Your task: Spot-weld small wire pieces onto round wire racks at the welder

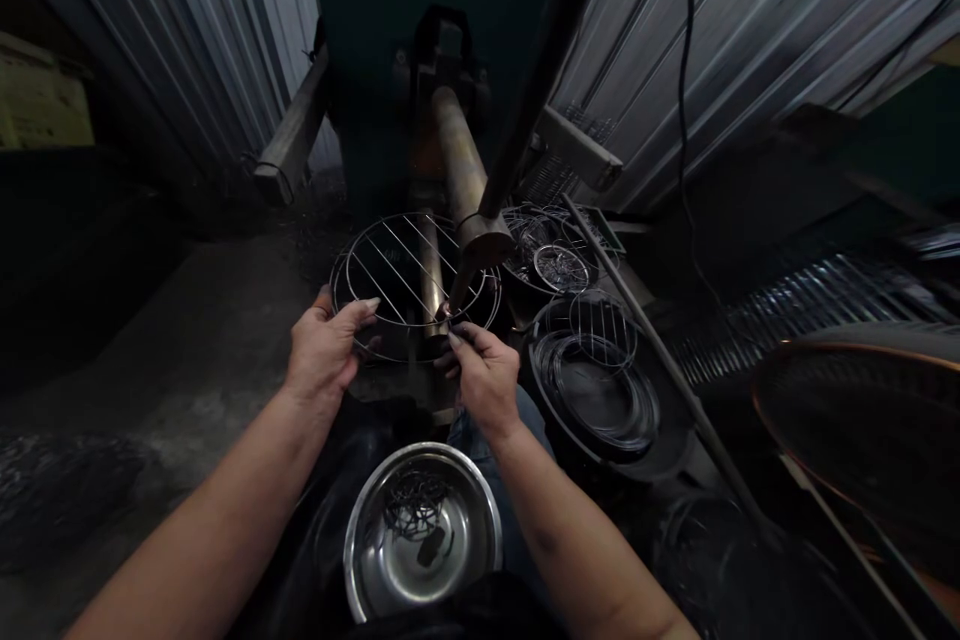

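Observation:
A round wire rack [389,266] with parallel bars is held level between the electrodes of a spot-welding machine. My left hand [328,343] grips its left rim, thumb on top and fingers beneath. At the near rim, my right hand [484,372] is closed in a pinch by the electrode tip [445,311]; what lies between its fingertips is too small to make out. The thick upper electrode arm [466,175] points down towards the rack, and the lower brass-coloured arm [430,265] shows through its bars. A steel bowl [361,505] holding small bent wire pieces [415,503] sits at my lap.
Right of the machine, a container holds tangled wire parts [561,265]. Nearer stands a dark tub [646,465] with coiled wire rings [600,400]. A long metal bar [660,350] slants past them. Stacked wire racks [757,320] lie far right, and a cable [684,110] hangs down.

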Tool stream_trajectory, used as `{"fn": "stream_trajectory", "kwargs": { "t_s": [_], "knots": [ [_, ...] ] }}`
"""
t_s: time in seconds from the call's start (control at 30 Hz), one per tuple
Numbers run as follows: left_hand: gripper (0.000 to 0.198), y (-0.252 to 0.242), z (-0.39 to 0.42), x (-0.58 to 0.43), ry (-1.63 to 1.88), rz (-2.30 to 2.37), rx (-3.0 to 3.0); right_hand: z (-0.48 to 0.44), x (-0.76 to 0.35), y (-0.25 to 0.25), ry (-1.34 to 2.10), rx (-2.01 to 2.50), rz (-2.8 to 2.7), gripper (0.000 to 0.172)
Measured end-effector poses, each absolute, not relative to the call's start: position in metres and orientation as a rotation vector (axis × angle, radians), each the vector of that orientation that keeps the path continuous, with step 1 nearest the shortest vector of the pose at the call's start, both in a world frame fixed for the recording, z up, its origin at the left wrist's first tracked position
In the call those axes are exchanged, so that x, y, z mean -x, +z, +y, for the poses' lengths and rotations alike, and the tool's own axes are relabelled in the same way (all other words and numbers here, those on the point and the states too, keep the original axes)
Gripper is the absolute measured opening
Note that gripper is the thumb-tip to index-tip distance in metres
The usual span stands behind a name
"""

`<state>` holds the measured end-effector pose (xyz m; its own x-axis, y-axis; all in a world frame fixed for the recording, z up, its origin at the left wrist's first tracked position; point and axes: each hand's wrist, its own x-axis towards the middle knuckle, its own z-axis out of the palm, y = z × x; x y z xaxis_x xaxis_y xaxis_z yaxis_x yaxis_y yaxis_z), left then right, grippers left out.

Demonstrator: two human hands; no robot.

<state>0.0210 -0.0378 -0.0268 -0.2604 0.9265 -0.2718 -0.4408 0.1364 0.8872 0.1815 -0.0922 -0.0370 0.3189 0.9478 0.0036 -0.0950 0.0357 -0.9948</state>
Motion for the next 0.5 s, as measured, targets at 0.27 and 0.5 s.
{"fn": "stream_trajectory", "kwargs": {
  "t_s": [0.27,0.5],
  "knots": [
    [0.051,-0.020,-0.031,-0.024,1.404,1.254,-0.496,-0.085,-0.183,-0.035,0.989,1.257,-0.925,0.021],
    [0.043,-0.012,-0.032,-0.026,1.414,1.298,-0.553,-0.085,-0.182,-0.031,1.014,1.277,-0.885,0.022]
  ]
}}
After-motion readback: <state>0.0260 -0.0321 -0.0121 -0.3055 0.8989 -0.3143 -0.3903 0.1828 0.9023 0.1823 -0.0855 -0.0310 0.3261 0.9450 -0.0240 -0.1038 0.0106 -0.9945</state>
